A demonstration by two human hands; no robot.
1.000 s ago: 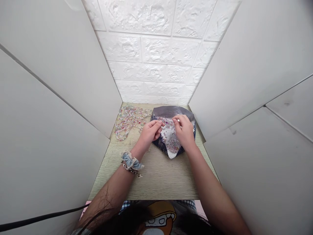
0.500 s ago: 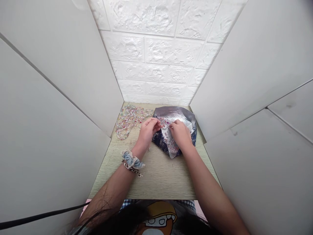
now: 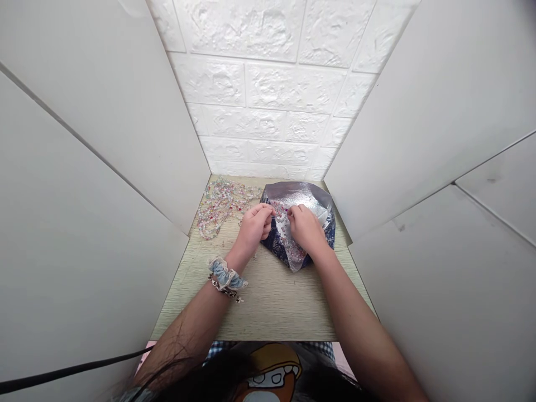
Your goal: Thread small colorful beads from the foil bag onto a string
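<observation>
A dark blue patterned bag with a silver lining (image 3: pixel 305 192) lies open on the table, and small mixed beads (image 3: pixel 293 248) are spread over its lining. Over the bag's left edge, my left hand (image 3: pixel 255 226) has thumb and forefinger pinched together; what they hold is too small to make out. My right hand (image 3: pixel 307 229) is above the lining, its fingertips also pinched, close to a tiny purple bead. A short gap separates the two hands. Left of my left hand lies a heap of strung beads (image 3: pixel 218 204) in pink, white and green.
The light wood-grain table (image 3: pixel 268 312) is narrow, with white panels (image 3: pixel 138 128) rising close on both sides. A white brick-textured wall (image 3: pixel 268 84) closes off the back. A black cord (image 3: pixel 75 368) runs in from the lower left.
The left fingers have curled closer together into a tighter pinch. My right hand has shifted slightly left over the beads. The bag and the strung beads stay in place.
</observation>
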